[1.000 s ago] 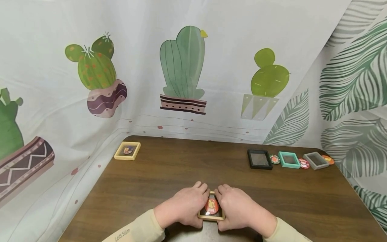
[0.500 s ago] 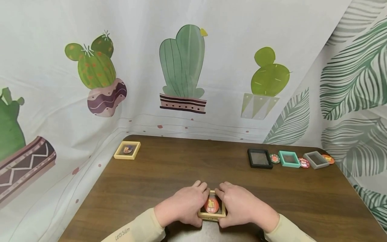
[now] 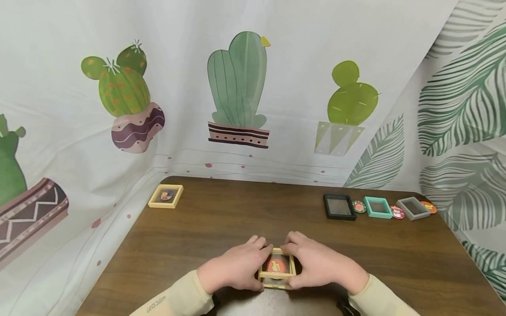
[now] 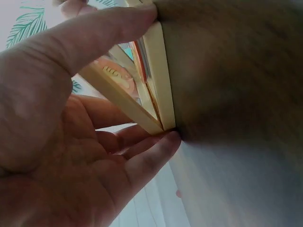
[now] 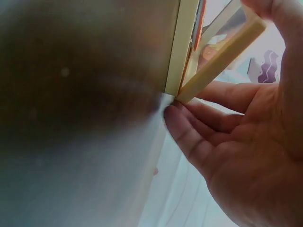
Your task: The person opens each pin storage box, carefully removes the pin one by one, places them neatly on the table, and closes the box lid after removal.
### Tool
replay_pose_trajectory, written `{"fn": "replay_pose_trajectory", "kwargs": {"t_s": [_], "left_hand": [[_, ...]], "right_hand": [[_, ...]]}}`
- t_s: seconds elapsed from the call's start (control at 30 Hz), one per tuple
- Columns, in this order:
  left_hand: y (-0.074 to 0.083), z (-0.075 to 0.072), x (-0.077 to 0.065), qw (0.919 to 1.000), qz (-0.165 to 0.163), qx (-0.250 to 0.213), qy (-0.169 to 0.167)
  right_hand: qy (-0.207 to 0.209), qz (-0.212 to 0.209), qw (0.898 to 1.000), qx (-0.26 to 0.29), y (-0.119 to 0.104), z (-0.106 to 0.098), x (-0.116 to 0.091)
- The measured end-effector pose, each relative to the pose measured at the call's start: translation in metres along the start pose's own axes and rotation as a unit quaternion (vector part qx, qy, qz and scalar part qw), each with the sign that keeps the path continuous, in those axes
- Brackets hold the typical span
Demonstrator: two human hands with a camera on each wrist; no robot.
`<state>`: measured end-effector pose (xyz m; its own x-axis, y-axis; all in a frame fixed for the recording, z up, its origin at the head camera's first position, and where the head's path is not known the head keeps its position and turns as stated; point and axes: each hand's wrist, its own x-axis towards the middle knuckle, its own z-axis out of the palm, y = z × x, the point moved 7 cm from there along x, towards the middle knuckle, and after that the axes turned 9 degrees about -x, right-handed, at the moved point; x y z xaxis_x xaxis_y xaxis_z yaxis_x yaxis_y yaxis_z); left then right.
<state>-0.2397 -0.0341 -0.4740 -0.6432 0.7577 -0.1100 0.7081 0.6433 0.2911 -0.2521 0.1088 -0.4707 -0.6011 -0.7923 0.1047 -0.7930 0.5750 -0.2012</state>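
Note:
A pale yellow hinged display frame (image 3: pixel 277 275) stands partly open on the table near me, its far edge forming the hinge. Through its clear film shows a red round badge (image 3: pixel 275 265) with a yellow picture. My left hand (image 3: pixel 240 265) grips the frame's left side, thumb at the near edge and fingertips by the hinge. On the right side, my right hand (image 3: pixel 318 265) holds it in the same way. Both wrist views show the upper half (image 4: pixel 120 101) tilted up from the lower half (image 4: pixel 161 75), a narrow wedge between them; the badge lies against the lower half.
Another yellow frame (image 3: pixel 152 204) with a small badge inside lies at the table's back left. A black frame (image 3: pixel 329 210), a turquoise frame (image 3: pixel 378 216) and a grey frame (image 3: pixel 415 218) lie at the back right, with round badges between and beside them. Printed cloth (image 3: pixel 292 87) hangs behind.
The yellow frame has gone from closed to partly open, its upper half rising at the near edge. My right hand has shifted slightly up and to the right; the left has moved little.

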Motion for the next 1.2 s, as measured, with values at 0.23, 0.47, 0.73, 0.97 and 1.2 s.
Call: {"fn": "replay_pose_trajectory", "kwargs": {"t_s": [0.23, 0.47, 0.73, 0.97, 1.2], "left_hand": [[-0.001, -0.003, -0.004, 0.9997, -0.006, -0.022, 0.010], [0.000, -0.007, -0.006, 0.9987, -0.005, -0.035, 0.037], [-0.003, -0.006, -0.006, 0.9974, -0.017, -0.036, 0.060], [-0.002, -0.006, -0.007, 0.9969, -0.006, -0.027, 0.074], [-0.001, -0.009, -0.008, 0.9952, 0.005, -0.009, 0.097]], "right_hand": [[-0.015, 0.013, 0.996, 0.082, 0.011, 0.001, 0.000], [-0.023, 0.011, 0.989, 0.144, 0.019, 0.004, -0.001], [-0.033, 0.012, 0.982, 0.184, 0.025, 0.005, -0.003], [-0.036, 0.007, 0.980, 0.195, 0.026, 0.003, -0.004], [-0.032, 0.004, 0.980, 0.197, 0.029, 0.004, -0.004]]}}
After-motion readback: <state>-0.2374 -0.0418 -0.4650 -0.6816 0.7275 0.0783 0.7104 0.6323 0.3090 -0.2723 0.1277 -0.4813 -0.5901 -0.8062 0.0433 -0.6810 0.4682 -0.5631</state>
